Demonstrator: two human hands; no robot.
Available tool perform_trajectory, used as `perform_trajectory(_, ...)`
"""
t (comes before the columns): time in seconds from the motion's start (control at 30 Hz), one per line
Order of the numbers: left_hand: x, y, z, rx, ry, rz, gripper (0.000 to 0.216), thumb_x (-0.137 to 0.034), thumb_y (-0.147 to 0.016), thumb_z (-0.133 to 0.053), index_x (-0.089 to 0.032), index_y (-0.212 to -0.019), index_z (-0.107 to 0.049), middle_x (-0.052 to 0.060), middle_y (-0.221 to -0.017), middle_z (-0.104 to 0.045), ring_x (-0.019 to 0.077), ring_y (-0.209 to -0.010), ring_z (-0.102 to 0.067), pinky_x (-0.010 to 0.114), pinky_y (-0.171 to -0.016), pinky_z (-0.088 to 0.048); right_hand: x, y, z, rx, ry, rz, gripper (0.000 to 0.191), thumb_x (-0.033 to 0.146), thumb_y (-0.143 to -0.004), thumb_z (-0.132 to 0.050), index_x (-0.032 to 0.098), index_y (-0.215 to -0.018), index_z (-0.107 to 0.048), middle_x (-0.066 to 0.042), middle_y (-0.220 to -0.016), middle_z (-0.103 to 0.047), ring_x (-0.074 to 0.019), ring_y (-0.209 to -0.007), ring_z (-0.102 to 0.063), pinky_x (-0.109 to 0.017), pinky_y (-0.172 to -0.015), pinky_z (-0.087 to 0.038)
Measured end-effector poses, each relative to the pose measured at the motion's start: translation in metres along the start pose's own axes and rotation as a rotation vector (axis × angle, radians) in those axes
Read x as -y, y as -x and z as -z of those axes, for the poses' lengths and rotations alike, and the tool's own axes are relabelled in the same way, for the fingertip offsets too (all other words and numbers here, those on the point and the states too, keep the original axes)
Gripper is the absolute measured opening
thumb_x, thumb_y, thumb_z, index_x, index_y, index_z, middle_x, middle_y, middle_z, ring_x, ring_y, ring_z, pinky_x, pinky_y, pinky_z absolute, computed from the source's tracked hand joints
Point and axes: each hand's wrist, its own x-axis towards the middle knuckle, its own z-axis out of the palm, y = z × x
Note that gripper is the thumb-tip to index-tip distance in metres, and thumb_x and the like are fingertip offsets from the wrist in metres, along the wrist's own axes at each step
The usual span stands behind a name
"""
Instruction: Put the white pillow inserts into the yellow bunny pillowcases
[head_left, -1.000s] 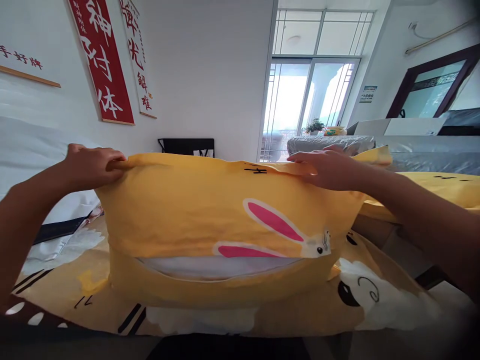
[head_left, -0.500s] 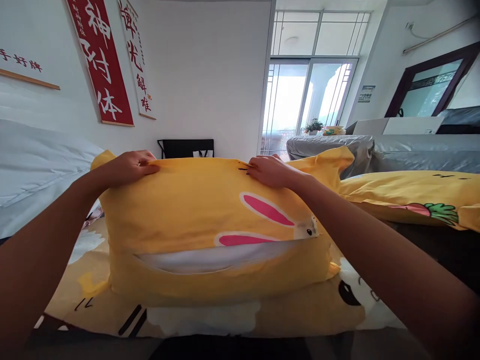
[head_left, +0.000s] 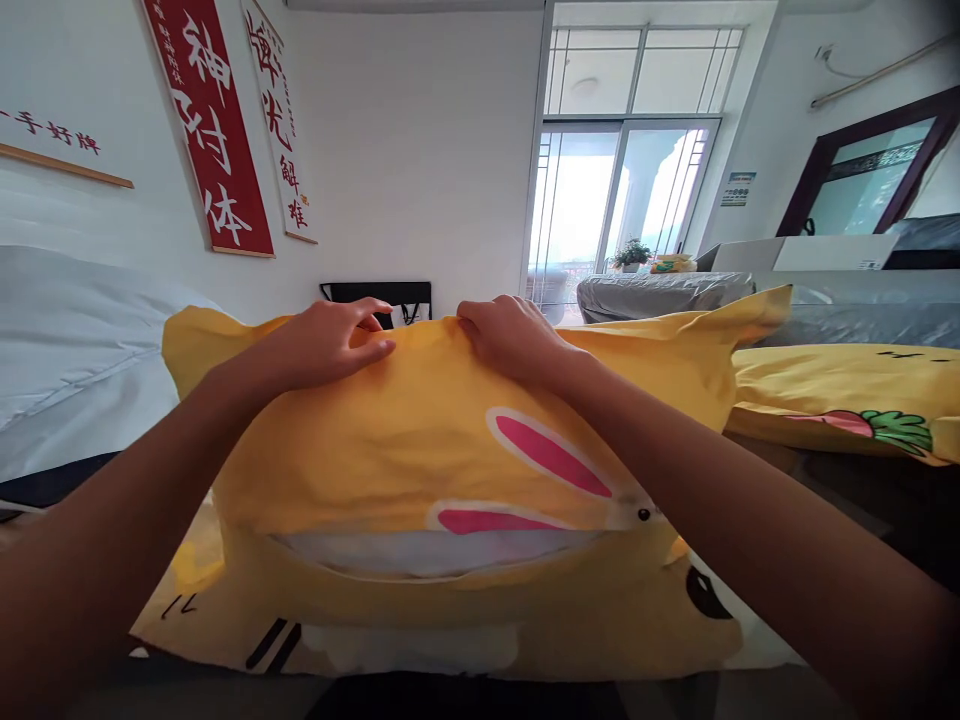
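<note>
The head view put the patterned beige cloth (head_left: 585,656) beneath the yellow pillow (head_left: 360,440), with a second pillow (head_left: 817,382) beyond the yellow pillow's right end. The step in hand looked like settling the cover by its upper edge, because a long slit (head_left: 420,554) gaped across the pillow's lower front and showed white inside. To judge by that, the next move called for an even, gentle pull along that edge; a hard tug could have widened the slit. The yellow pillow lay in front of and below your hands, touching both. Your right hand (head_left: 516,340) was bunched closed on its upper edge, near the middle. Your left hand (head_left: 330,345) rested farther left along that edge, thumb and fingers parted, with no fabric visibly pinched between them.
</note>
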Motion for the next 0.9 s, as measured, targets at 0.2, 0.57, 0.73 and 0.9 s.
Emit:
perform_trajectory(0.2, -0.02, -0.017, -0.01, 0.256, 0.03, -0.057, 0.032, -0.052, -0.078, -0.051, -0.021, -0.081, -0.061, 0.002, -0.077, -0.065, 0.0187, -0.066, -0.058, 0.026, -0.055, -0.037, 0.006, 0.007, 0.01, 0.124, -0.169, 0.121, 0.025, 0.036, -0.089, -0.042, 0.019, -0.08, -0.059, -0.007, -0.078, -0.062, -0.0181, -0.068, -0.053, -0.027, -0.059, -0.028)
perform_trajectory(0.57, -0.02, -0.015, -0.024, -0.226, 0.163, -0.118, 0.027, -0.042, -0.087, -0.042, -0.02, -0.07, -0.046, -0.002, -0.059, -0.049, 0.0142, -0.057, -0.045, 0.026, -0.057, -0.032, 0.012, 0.002, 0.006, 0.013, -0.202, 0.008, 0.014, 0.033, -0.081, -0.052, 0.019, -0.078, -0.056, -0.003, -0.075, -0.059, -0.0167, -0.071, -0.05, -0.026, -0.059, -0.027)
perform_trajectory(0.73, -0.008, -0.014, -0.014, -0.089, 0.124, 0.01, 0.042, -0.059, -0.072, -0.057, -0.02, -0.062, -0.047, -0.004, -0.054, -0.044, 0.0128, -0.055, -0.042, 0.026, -0.052, -0.029, -0.03, 0.008, 0.023, 0.306, -0.298, 0.086, 0.03, 0.039, -0.079, -0.057, 0.019, -0.059, -0.047, 0.001, -0.061, -0.051, -0.0133, -0.063, -0.045, -0.027, -0.058, -0.028)
perform_trajectory(0.9, -0.024, -0.012, -0.004, 0.089, -0.013, -0.178, 0.039, -0.05, -0.083, -0.045, -0.02, -0.06, -0.053, 0.001, -0.066, -0.054, 0.0159, -0.062, -0.052, 0.027, -0.056, -0.034, -0.032, 0.021, 0.021, 0.199, -0.188, 0.067, 0.015, 0.022, -0.079, -0.053, 0.019, -0.065, -0.051, -0.002, -0.065, -0.056, -0.015, -0.067, -0.048, -0.027, -0.061, -0.028)
